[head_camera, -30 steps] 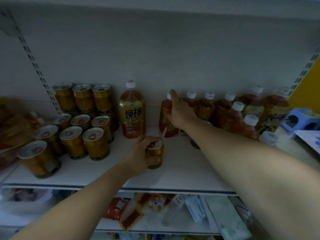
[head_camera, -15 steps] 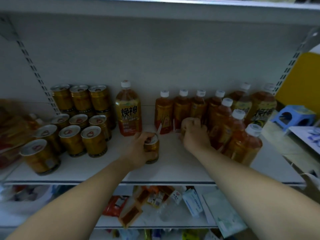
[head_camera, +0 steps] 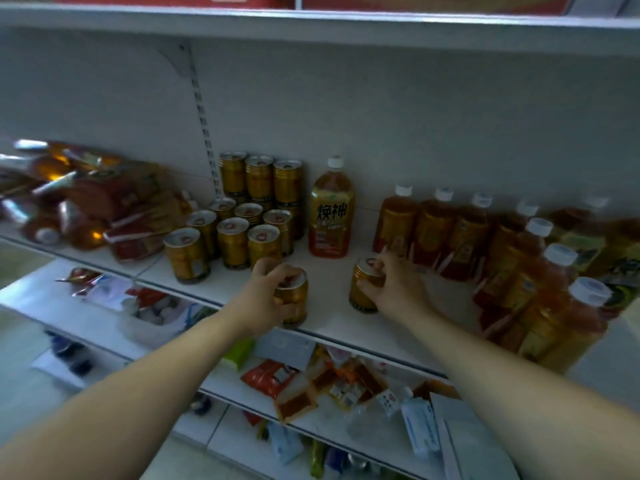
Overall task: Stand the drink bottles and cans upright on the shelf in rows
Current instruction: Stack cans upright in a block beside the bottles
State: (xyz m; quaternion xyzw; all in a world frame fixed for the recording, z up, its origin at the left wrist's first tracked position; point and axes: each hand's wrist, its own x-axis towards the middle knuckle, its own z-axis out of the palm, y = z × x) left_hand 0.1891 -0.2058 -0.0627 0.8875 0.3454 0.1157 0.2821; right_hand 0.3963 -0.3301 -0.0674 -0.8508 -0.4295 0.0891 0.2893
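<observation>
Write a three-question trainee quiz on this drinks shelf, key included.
1. True or false: the left hand is empty.
2. The right hand grips: A) a can, B) a bottle, C) nothing.
3. How many cans make up the raised back row?

Key: 1. False: it grips the left can, upright near the shelf edge. 2. A: the right can, also upright. 3. Three.

cans left, tall bottle between, bottles right
</observation>
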